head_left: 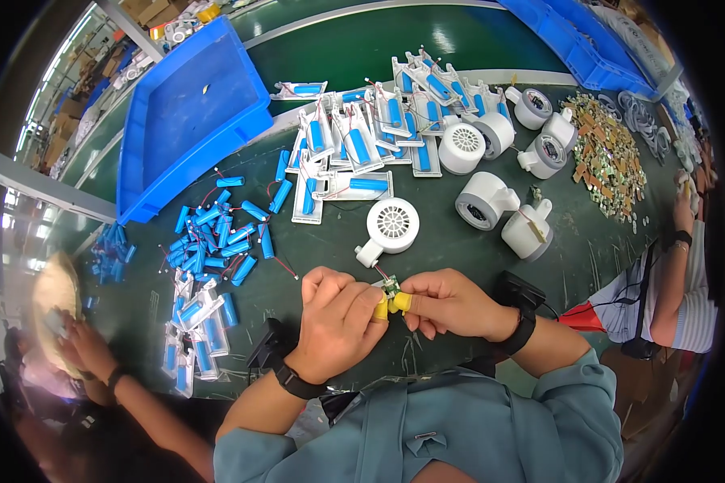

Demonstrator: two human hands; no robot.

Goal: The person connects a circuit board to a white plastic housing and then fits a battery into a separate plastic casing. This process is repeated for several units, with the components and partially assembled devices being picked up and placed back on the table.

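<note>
Green matting covers the bench [330, 266] in front of me, crowded with parts. Both of my hands meet low at its near edge: my left hand [338, 322] and right hand [451, 304] pinch a small green board [391, 290] between them, thumb and forefinger tips capped in yellow cots [402, 303]. Thin wires run from the board up to a white fan [391, 227] lying just beyond my knuckles. To my left sits a heap of blue cells [213, 237], with white trays [192, 334] holding more cells below it. Further back, more filled trays [354, 141] fan out beside an empty blue bin [189, 113]. More white fan housings [503, 201] stand to the right, next to a pile of small boards [608, 153]. Other people's arms work at the left [97, 362] and right [673, 274] edges.
</note>
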